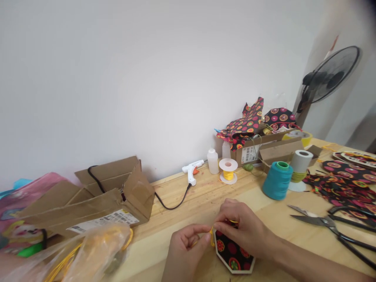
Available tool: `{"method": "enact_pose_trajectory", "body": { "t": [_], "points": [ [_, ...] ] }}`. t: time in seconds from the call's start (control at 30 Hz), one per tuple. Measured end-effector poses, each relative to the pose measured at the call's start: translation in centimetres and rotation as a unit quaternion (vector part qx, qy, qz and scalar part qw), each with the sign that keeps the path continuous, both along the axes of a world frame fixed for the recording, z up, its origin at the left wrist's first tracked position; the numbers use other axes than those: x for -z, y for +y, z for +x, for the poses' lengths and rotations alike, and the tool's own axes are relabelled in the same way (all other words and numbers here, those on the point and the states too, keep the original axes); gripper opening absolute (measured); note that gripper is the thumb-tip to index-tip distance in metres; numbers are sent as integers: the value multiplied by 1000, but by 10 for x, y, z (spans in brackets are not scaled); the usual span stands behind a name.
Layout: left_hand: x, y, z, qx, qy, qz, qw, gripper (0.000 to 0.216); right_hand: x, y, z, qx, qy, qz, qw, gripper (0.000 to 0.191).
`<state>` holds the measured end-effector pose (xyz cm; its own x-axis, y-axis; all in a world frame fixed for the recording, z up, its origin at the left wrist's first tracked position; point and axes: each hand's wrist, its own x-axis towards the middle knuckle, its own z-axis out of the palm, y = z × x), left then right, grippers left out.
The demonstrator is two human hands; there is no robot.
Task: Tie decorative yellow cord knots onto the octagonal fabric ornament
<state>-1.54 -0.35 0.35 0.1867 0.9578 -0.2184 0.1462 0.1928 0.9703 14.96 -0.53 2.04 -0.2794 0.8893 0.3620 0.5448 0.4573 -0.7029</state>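
An octagonal piece point(232, 252) with a pale rim and dark, fruit-patterned fabric lies on the wooden table close in front of me. At its upper left edge is a yellow cord point(212, 237). My left hand point(188, 244) pinches this cord between thumb and forefinger. Resting over the piece's upper right part, my right hand point(242, 225) has its thumb and forefinger closed on the cord right at the edge. The right hand's other fingers and part of the octagon are hidden behind that hand.
Scissors point(329, 223) lie spread at right, near a teal thread cone point(277, 181) and fabric scraps point(346, 192). Farther back are a yellow cord spool point(228, 172), a white glue gun point(192, 171) and a bottle point(213, 161). A cardboard box point(117, 201) and plastic bag point(96, 250) stand left.
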Motion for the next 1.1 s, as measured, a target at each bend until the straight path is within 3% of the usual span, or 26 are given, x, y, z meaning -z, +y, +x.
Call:
{"method": "enact_pose_trajectory", "body": {
  "t": [0.2, 0.5, 1.1],
  "points": [
    [-3, 0, 1, 6, 5, -12, 1000, 34, 2, -2, -1, 9, -2, 23, 1000, 14],
    [0, 1, 0, -10, -63, -60, 996, 32, 2, 1, 2, 5, 0, 19, 1000, 15],
    [-2, 2, 2, 10, -61, -64, 996, 27, -2, -2, 0, -10, -18, 27, 999, 15]
  ]
}}
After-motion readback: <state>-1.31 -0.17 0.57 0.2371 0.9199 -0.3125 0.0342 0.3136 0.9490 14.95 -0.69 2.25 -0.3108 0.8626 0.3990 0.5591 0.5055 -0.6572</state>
